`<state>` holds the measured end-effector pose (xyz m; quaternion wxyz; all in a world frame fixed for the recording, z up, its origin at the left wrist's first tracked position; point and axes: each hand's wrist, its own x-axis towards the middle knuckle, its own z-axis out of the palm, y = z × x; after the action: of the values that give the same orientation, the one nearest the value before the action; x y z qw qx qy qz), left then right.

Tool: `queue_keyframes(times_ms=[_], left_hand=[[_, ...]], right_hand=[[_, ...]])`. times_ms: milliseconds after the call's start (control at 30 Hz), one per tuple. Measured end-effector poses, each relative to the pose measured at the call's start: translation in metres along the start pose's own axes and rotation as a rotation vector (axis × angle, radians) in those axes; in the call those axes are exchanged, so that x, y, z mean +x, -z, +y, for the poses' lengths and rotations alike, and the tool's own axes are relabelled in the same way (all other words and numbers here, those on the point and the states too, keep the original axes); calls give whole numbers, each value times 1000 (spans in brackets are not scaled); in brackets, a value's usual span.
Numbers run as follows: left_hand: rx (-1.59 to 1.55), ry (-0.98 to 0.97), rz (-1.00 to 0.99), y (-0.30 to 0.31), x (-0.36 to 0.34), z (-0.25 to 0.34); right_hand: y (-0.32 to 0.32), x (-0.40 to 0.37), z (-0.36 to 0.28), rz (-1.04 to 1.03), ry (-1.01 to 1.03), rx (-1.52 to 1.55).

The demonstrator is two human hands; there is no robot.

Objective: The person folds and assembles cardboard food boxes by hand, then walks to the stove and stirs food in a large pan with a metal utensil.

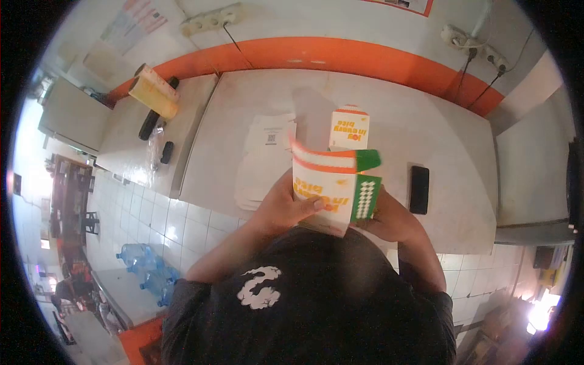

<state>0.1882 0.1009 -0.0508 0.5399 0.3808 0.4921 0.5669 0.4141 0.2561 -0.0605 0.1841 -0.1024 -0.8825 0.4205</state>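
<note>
A partly folded cardboard food box (322, 188), white with orange lettering and a green patterned side, is held up in front of my chest. My left hand (283, 207) grips its left side, thumb lying across the printed front panel. On the right, my right hand (389, 216) closes round the green side, its fingers partly hidden behind the box. The top flaps stand open, one of them with a green end. Behind it on the table lies another similar box (350, 128). Left of that rests a stack of flat white cartons (264, 158).
A black phone (419, 190) lies on the white table (459, 164) to the right. Film rolls (152, 97) stand on the left-hand counter. Blue water jugs (143, 261) are at the lower left. Power strips (213, 19) hang on the wall.
</note>
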Motion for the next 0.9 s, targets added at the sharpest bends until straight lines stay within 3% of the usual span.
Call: queue_keyframes(times_ms=[100,133,233,333,500,533,633,733,800,867,900], left_hand=[[207,48,187,-2,1,16],[234,32,195,-3,0,17],[337,-42,169,-9,-5,17],[369,-160,23,-16,-6,13],[594,-140,-139,-12,-8,17],[583,-155,-117,-12,-9,18],[548,-147,-34,-7,-12,17],[657,-114,11,-6,-9,23],[812,-101,-13,-2,-6,28],[995,-95,-64,4,-4,30],[931,-106,-74,4,-5,27]], right_hand=[[-12,2,23,264,-328,87],[-21,3,34,419,-218,427],[-28,4,-3,569,-187,545],[-31,12,-24,397,-255,451],[-32,3,-14,143,-254,600],[-28,0,-15,94,-422,614],[-41,1,-6,171,-210,483],[-30,6,-4,96,-434,155],[-33,17,-11,657,-176,-99],[-27,18,-22,689,-2,-202],[-25,18,-28,706,83,-257]])
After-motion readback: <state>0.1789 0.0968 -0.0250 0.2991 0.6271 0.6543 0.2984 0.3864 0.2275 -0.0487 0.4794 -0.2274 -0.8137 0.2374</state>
